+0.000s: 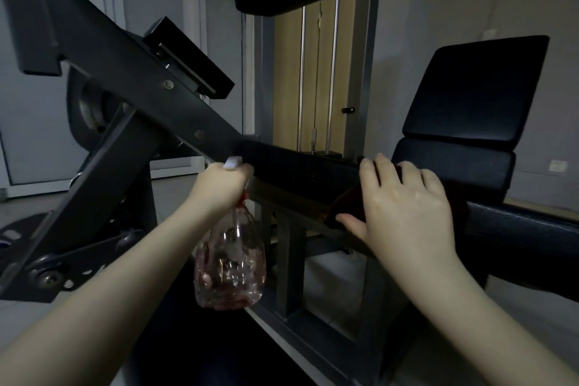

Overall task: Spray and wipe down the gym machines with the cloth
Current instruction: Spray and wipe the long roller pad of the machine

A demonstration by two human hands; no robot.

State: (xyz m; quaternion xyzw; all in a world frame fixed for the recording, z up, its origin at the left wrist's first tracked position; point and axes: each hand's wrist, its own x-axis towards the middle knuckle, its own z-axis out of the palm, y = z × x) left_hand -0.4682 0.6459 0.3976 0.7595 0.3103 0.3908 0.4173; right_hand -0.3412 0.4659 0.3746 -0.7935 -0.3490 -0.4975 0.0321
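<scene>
left hand [221, 185] gripping spray bottle [230, 263], right hand [404, 207] flat, pressing dark cloth [346, 200] on machine bar [300, 166]

- The spray bottle [230, 263] hangs below the left grip [219, 185], left of the cloth [344, 202].
- The cloth lies on the machine arm [300, 166], under the right grip [407, 207].
- The back pad [473, 88] stands behind, to the right.

One left hand [221, 186], one right hand [407, 207], one spray bottle [232, 260], one cloth [346, 202] — one machine [125, 72]
</scene>
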